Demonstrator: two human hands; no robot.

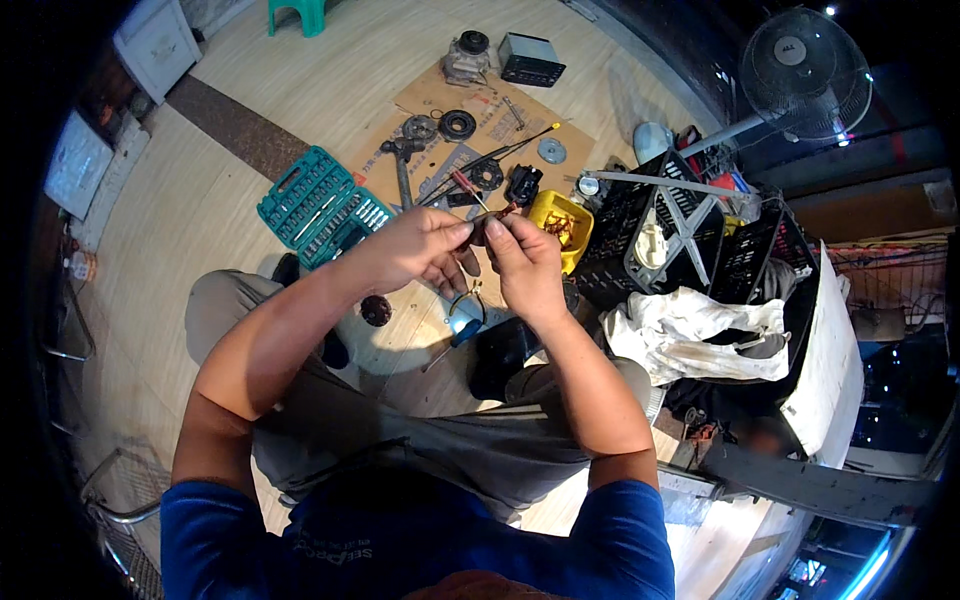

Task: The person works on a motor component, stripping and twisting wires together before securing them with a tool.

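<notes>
My left hand (440, 245) and my right hand (525, 265) meet in the middle, both pinching a small dark part (480, 228) with reddish bits at its top; its detail is too small to make out. A red-handled tool (465, 182) lies just beyond my fingers. Below them are a wire piece with brass-coloured ends (468, 298) and a blue-handled screwdriver (463, 335). A dark perforated disc (376, 311) lies at lower left. A yellow container of copper-coloured pieces (545, 208) stands beside my right hand.
An open teal socket case (298, 200) is at left. Cardboard (565, 135) bears several metal parts. A boxy device (530, 60) lies behind. Black crates (625, 268), a white cloth (690, 330) and a fan (805, 75) crowd the right. A green stool (285, 15) is far back.
</notes>
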